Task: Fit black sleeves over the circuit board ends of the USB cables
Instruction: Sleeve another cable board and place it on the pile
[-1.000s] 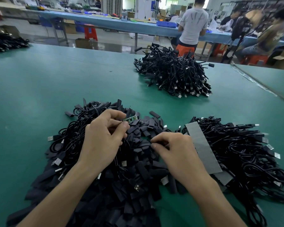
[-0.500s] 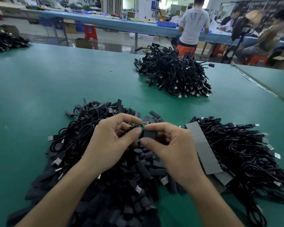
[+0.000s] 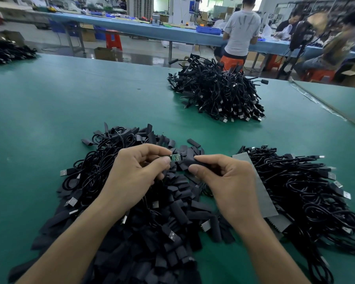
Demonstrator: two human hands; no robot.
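Over the table's (image 3: 49, 119) near edge, the left hand (image 3: 135, 171) still pinches the small green circuit board (image 3: 175, 157). The short black tube sleeve (image 3: 195, 161), pinched in the right hand's (image 3: 228, 181) fingertips, has come up from the heap and now sits just beside the board's tip. Sliding it on looks due next.

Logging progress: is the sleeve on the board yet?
No: circuit board bare in left hand; right hand pinches sleeve beside it.
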